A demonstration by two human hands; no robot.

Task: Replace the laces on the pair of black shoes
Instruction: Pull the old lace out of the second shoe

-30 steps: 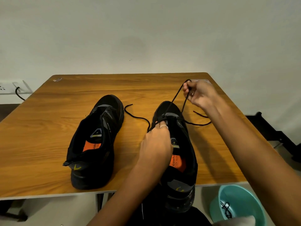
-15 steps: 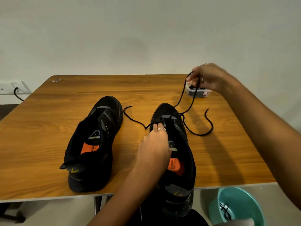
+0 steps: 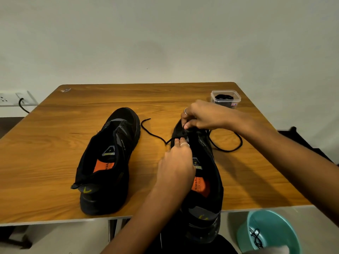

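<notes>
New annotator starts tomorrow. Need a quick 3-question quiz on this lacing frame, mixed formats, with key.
1. True or false: the left shoe has a lace threaded through its eyelets.
2. Multiple choice: where is the right hand?
A. reaching into the clear container
B. pinching the black lace over the front of the right shoe
C. resting flat on the table
3. Fill in: the teal bowl sits ____ the table's near edge, off the tabletop.

Key
1. False: no lace shows on it.
2. B; the left hand grips the same shoe near its lower eyelets.
3. below
</notes>
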